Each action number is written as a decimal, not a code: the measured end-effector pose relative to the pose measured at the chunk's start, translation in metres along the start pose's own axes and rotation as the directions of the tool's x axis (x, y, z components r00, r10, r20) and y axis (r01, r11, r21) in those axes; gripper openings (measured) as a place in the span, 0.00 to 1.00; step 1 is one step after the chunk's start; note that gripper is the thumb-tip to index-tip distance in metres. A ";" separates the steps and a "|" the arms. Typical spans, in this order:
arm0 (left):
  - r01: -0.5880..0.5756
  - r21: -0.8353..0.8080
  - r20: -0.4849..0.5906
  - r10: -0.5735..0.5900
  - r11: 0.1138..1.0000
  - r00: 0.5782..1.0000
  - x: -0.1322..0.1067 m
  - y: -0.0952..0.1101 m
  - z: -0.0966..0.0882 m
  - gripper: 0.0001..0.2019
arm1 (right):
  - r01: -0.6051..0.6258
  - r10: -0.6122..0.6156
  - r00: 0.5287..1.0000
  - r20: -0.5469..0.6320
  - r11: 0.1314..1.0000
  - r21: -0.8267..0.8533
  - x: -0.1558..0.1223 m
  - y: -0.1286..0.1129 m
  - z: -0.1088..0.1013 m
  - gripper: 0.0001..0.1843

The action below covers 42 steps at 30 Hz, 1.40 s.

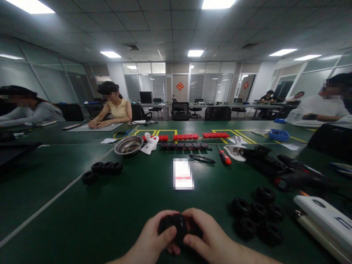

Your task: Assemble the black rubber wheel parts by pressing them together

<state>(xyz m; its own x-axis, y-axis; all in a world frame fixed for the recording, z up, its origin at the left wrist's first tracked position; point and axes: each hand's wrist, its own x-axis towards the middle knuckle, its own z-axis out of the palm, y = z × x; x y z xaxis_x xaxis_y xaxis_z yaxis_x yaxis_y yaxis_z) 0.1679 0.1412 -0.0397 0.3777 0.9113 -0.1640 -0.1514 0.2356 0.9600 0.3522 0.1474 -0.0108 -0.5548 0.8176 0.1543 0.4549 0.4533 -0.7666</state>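
Close to the near edge of the table, my left hand [158, 234] and my right hand [206, 233] are closed together around a rounded black wheel [179, 227]. It resembles the loose black wheels lying around. My fingers cover much of it, and a further dark part shows under my right fingers. To the right lies a cluster of several black wheels [257, 211]. On the left, several more black wheels [107, 167] rest in a short row, with one set apart. A lit white screen [183, 174], blurred over, lies just beyond my hands.
Farther back are a metal bowl [128, 145] of small parts, red trays [186, 136], a black strip of parts [184, 146], eyeglasses [202, 158] and a screwdriver [224, 155]. At right are a power drill [299, 174], a white device [324, 216] and a blue bin [278, 135]. Other people sit around.
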 end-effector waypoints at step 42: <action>-0.043 0.022 0.059 0.042 0.999 0.997 -0.005 0.003 0.003 0.24 | 0.104 -0.103 0.994 -0.045 0.994 0.018 -0.004 -0.002 -0.001 0.21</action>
<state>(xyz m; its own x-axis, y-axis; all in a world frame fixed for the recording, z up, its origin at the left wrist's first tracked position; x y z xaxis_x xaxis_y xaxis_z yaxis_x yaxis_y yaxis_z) 0.1686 0.1362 -0.0351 0.4243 0.8988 -0.1102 -0.1472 0.1886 0.9710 0.3540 0.1431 -0.0092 -0.5671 0.7814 0.2605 0.3822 0.5298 -0.7572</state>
